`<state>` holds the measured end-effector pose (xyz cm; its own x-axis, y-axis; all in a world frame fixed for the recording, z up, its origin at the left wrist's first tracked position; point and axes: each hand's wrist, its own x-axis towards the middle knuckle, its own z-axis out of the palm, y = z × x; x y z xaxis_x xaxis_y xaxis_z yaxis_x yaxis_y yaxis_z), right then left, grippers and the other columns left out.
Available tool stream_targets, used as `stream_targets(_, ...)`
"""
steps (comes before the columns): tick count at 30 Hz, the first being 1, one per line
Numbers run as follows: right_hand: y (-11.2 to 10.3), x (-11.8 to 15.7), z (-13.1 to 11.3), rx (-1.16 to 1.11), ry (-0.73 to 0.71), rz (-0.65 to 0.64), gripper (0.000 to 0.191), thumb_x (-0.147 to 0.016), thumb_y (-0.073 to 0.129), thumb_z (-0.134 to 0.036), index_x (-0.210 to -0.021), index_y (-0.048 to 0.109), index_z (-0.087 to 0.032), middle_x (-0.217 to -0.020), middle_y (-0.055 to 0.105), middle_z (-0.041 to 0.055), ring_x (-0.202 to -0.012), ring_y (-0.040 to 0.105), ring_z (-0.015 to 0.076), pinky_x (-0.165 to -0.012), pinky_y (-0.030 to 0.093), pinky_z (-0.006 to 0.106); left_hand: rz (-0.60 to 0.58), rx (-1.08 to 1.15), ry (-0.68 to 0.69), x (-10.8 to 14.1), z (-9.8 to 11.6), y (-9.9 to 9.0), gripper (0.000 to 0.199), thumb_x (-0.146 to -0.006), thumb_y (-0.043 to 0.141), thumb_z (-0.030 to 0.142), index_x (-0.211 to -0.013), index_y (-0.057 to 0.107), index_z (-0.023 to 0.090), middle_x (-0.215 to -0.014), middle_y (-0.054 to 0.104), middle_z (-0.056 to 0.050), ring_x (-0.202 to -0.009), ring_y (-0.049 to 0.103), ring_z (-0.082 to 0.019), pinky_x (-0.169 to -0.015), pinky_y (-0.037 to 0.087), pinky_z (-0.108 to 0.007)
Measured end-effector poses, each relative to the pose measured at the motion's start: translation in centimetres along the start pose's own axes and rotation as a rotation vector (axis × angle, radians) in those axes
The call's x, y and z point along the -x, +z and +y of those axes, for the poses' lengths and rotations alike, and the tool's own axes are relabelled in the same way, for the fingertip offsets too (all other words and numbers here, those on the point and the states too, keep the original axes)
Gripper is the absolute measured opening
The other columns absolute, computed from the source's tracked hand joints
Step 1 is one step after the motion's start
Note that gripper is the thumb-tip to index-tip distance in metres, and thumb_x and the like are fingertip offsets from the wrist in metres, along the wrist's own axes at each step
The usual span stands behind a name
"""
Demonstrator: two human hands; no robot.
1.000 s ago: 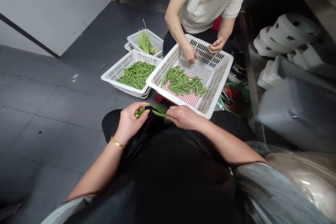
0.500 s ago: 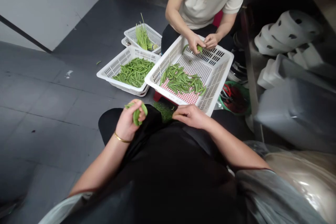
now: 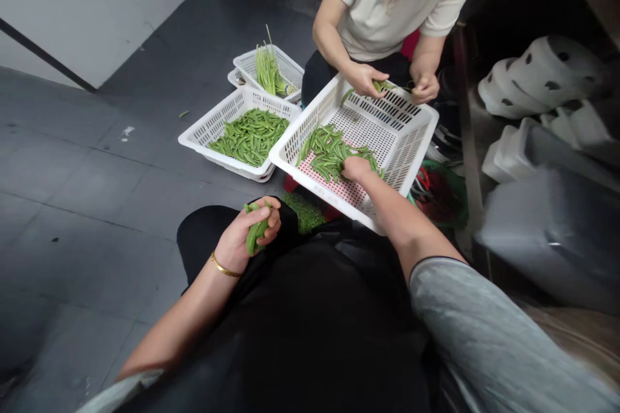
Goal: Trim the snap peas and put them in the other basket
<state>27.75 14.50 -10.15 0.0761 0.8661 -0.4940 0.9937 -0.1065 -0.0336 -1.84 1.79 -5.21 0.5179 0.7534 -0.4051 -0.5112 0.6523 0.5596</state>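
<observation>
As right fingers (image 3: pixel 347 168) touch pods (image 3: pixel 325 150), left fingers (image 3: pixel 274 219) laden

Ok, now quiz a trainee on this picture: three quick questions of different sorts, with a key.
1. True or false: the wearer's left hand is empty.
2. What is around the left wrist? A) a watch, B) a gold bangle, C) a red ribbon.
3. Where is the wearer's right hand?

Key: 1. False; it holds pea pods. 2. B. 3. Inside the nearest white slotted basket, at the pile of pea pods.
</observation>
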Motion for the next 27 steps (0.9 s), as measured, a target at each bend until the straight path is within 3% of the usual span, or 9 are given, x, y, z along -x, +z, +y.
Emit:
stream_targets(3, -1.0, 1.4, 0.6, -0.005, -0.023, 0.036, 0.023, -0.076, 0.060, -0.019, -0.092, 0.066, -0.004, -0.104, 0.066, 0.0239, -0.100, 0.061, 0.0306, -0.081, 0.046, 0.034, -0.001, -0.118, -0.016, 0.1, 0.4, 0.2, 0.025, -0.063, 0.075, 0.024, -0.080, 0.061, 0.013, -0.052, 0.048, 0.003, -0.039, 0.042, -0.007, -0.030, 0.023, -0.013)
stream_targets(6, -2.0, 6.1, 0.1, -0.159, -0.174, 0.050, 0.015, -0.079, 0.056, -0.025, -0.085, 0.063, -0.013, -0.087, 0.070, 0.0097, -0.083, 0.065, 0.0194, -0.072, 0.047, 0.025, 0.104, -0.243, 0.014, -0.1, -0.1, 0.8, 0.026, -0.063, 0.076, 0.025, -0.081, 0.061, 0.013, -0.050, 0.049, 0.004, -0.038, 0.044, -0.007, -0.031, 0.025, -0.015)
stream_targets(8, -1.7, 10.5, -1.6, -0.526, -0.421, -0.023, 0.009, -0.079, 0.055, -0.024, -0.082, 0.058, -0.015, -0.070, 0.067, 0.0021, -0.063, 0.063, 0.0127, -0.059, 0.045, 0.021, 0.164, -0.363, 0.075, -0.2, -0.9, 1.5, 0.030, -0.063, 0.077, 0.027, -0.085, 0.063, 0.013, -0.048, 0.051, 0.004, -0.038, 0.045, -0.008, -0.033, 0.028, -0.016)
stream_targets(10, -0.8, 14.6, -3.9, -0.719, -0.591, -0.046, 0.009, -0.077, 0.058, -0.024, -0.077, 0.055, -0.016, -0.060, 0.060, -0.0031, -0.051, 0.056, 0.0092, -0.050, 0.041, 0.018, 0.191, -0.493, 0.143, -0.2, -1.8, 2.3, 0.031, -0.064, 0.078, 0.029, -0.087, 0.064, 0.013, -0.047, 0.053, 0.003, -0.038, 0.046, -0.008, -0.035, 0.030, -0.017)
stream_targets(13, 1.2, 18.4, -6.7, -0.911, -0.660, -0.007, 0.012, -0.080, 0.058, -0.027, -0.076, 0.055, -0.017, -0.055, 0.055, -0.0056, -0.048, 0.054, 0.0077, -0.048, 0.041, 0.018, 0.193, -0.569, 0.196, 0.4, -2.4, 2.9, 0.027, -0.067, 0.076, 0.033, -0.079, 0.062, 0.013, -0.048, 0.055, 0.001, -0.039, 0.048, -0.009, -0.035, 0.031, -0.017)
stream_targets(16, 2.6, 19.3, -7.4, -1.165, -0.616, -0.039, 0.020, -0.082, 0.059, -0.036, -0.084, 0.059, -0.016, -0.061, 0.061, -0.0018, -0.054, 0.061, 0.0101, -0.054, 0.050, 0.022, 0.170, -0.478, 0.173, 1.2, -2.3, 2.8, 0.027, -0.070, 0.074, 0.036, -0.077, 0.059, 0.015, -0.049, 0.055, 0.001, -0.039, 0.047, -0.009, -0.033, 0.030, -0.017)
stream_targets(19, 3.4, 18.9, -7.2, -1.240, -0.622, -0.013, 0.025, -0.082, 0.060, -0.041, -0.085, 0.060, -0.016, -0.065, 0.064, 0.0003, -0.057, 0.063, 0.0117, -0.057, 0.053, 0.024, 0.128, -0.353, 0.134, 1.6, -2.2, 2.5, 0.028, -0.069, 0.074, 0.036, -0.079, 0.058, 0.015, -0.048, 0.053, 0.003, -0.037, 0.045, -0.008, -0.032, 0.029, -0.017)
stream_targets(25, 4.6, 18.7, -8.1, -0.882, -0.821, 0.473, 0.019, -0.089, 0.050, -0.030, -0.076, 0.055, -0.018, -0.071, 0.061, 0.0035, -0.066, 0.058, 0.0135, -0.064, 0.049, 0.028, 0.033, -0.234, 0.075, 1.0, -2.7, 2.3, 0.029, -0.072, 0.070, 0.039, -0.075, 0.056, 0.014, -0.043, 0.049, 0.004, -0.033, 0.037, -0.006, -0.031, 0.024, -0.014)
stream_targets(27, 4.6, 18.9, -8.6, -0.841, -0.850, 0.482, 0.021, -0.091, 0.046, -0.028, -0.073, 0.051, -0.019, -0.069, 0.058, 0.0029, -0.066, 0.056, 0.0136, -0.065, 0.048, 0.028, 0.024, -0.242, 0.050, 0.9, -2.9, 2.4, 0.029, -0.071, 0.071, 0.039, -0.073, 0.056, 0.014, -0.045, 0.051, 0.003, -0.033, 0.039, -0.006, -0.030, 0.025, -0.014)
